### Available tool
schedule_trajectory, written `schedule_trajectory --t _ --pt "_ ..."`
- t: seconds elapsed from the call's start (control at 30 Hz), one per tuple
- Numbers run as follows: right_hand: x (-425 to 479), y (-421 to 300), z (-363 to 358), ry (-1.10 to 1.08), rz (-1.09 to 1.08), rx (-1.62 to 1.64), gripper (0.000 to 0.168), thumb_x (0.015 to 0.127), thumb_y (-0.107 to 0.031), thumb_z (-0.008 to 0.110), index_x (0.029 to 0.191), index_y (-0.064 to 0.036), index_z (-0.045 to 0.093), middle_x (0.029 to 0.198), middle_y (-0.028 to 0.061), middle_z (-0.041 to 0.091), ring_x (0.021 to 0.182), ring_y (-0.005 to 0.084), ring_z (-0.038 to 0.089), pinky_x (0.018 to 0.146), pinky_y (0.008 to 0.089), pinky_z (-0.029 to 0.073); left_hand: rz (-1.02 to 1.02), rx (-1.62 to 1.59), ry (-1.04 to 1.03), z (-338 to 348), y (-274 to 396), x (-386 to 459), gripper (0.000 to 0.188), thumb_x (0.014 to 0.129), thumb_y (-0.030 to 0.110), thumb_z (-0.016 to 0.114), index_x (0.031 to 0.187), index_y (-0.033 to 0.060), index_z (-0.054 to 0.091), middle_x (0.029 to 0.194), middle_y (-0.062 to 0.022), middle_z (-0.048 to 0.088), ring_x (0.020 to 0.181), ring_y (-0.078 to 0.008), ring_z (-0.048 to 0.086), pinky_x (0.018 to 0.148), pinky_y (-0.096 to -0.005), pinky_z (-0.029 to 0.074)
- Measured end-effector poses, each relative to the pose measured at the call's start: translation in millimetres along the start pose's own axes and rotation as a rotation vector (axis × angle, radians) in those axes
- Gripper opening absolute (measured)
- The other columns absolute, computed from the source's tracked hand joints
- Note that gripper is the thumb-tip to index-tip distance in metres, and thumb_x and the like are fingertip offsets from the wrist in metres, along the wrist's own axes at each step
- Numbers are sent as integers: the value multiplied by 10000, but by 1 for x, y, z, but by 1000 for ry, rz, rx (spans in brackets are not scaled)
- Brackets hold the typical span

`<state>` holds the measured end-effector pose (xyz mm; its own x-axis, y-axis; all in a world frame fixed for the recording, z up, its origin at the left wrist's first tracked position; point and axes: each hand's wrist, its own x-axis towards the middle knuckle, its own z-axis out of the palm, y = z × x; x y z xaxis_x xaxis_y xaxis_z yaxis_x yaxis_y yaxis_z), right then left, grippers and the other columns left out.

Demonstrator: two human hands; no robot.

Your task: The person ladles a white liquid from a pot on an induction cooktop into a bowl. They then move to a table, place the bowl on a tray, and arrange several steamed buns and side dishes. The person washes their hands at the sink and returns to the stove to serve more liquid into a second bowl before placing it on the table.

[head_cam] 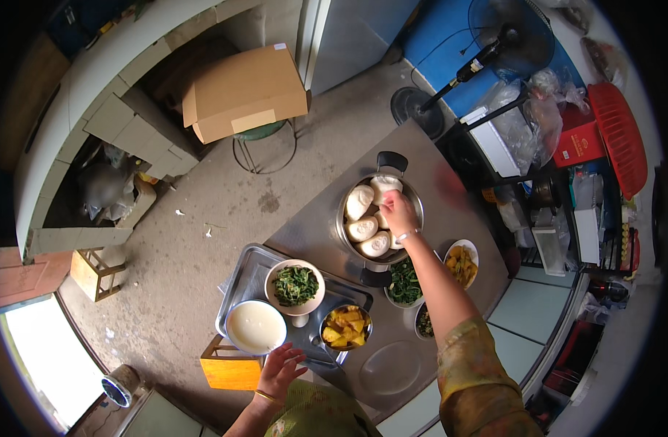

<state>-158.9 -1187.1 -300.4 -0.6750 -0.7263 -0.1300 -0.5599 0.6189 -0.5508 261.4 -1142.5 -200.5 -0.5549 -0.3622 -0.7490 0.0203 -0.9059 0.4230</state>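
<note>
A two-handled stainless steel pot [418, 202] holds several white steamed buns [361, 229]. My right hand [398, 210] reaches into it, fingers curled against the edge of the steamed bun [384, 185] at the far side; the hand hides part of the contents. Beside the near rim of a bowl of milky white liquid [255, 326], my left hand [282, 367] is empty with its fingers spread. That bowl rests on a metal tray [246, 273], as does a bowl of cooked greens [295, 287]. A metal bowl of yellow chunks [346, 326] sits at the tray's right side.
More dishes, including greens [405, 281] and yellow food [461, 265], stand on the steel table [312, 232] near my right forearm. A loaded rack [509, 180] and a standing fan [478, 65] are to the right. A cardboard box [246, 90] lies on a stool beyond.
</note>
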Motion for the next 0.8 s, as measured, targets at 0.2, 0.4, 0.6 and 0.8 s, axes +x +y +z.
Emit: schedule_trajectory --t 0.2,0.4,0.6,0.8 --pt "-69 13 -15 -300 -577 -398 398 645 -21 624 1017 -138 546 1010 56 513 984 246 488 831 351 419 -7 13 -5 2 -8 3 418 863 106 501 1251 57 353 1164 -147 482 1084 -280 487 887 -432 427" --pt "-63 19 0 -227 -571 -502 333 642 -54 613 956 -161 577 984 37 490 970 230 461 813 361 393 -24 40 -9 9 -13 7 416 860 98 506 1247 55 359 1164 -140 486 1078 -272 493 885 -422 432" --pt "-53 34 -7 -234 -592 -91 323 562 44 629 845 -84 543 851 70 539 808 262 543 695 357 440 -8 46 -12 11 -19 7 409 860 94 510 1240 51 365 1165 -141 482 1077 -263 495 877 -412 437" --pt "-45 52 -18 -425 -148 320 286 595 78 559 851 -38 504 729 19 522 699 133 523 645 261 437 -16 44 -29 15 -23 5 411 861 99 513 1242 56 364 1161 -139 482 1072 -262 500 874 -412 440"
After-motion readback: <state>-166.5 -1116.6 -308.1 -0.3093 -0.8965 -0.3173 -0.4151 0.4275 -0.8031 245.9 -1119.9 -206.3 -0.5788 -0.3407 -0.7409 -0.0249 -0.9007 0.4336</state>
